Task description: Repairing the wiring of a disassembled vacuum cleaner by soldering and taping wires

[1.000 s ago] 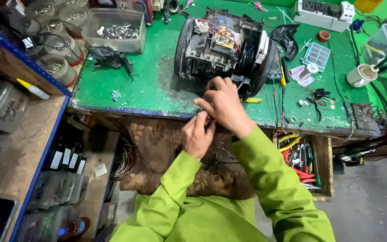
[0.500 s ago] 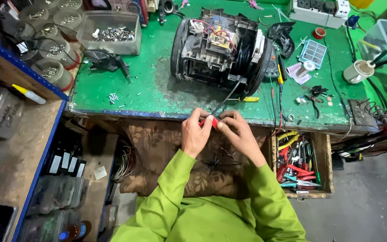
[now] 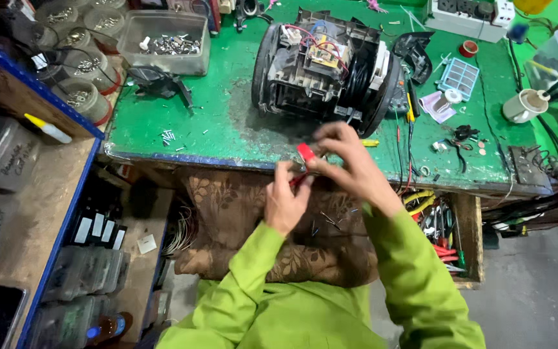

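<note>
My left hand (image 3: 287, 197) and my right hand (image 3: 347, 160) meet just below the front edge of the green workbench (image 3: 227, 123). Together they pinch a small red connector (image 3: 305, 152) with thin red wire; the right fingers grip its top, the left fingers hold the wire beneath. Both hands are blurred by motion. Behind them on the bench stands an opened round black motor housing (image 3: 327, 64) with exposed wires and a circuit board. Both sleeves are bright green.
A clear box of screws (image 3: 166, 44) and several jars of parts (image 3: 82, 68) sit at the back left. Loose screws (image 3: 168, 136), a white filter (image 3: 458, 77), a cup (image 3: 523, 106) and a power strip (image 3: 466, 14) lie around. An open drawer of tools (image 3: 437, 223) is at right; blue-edged shelves (image 3: 33, 194) at left.
My right hand came back from the motor housing to join the left below the bench edge. The red connector now shows between the fingers, lifted slightly.
</note>
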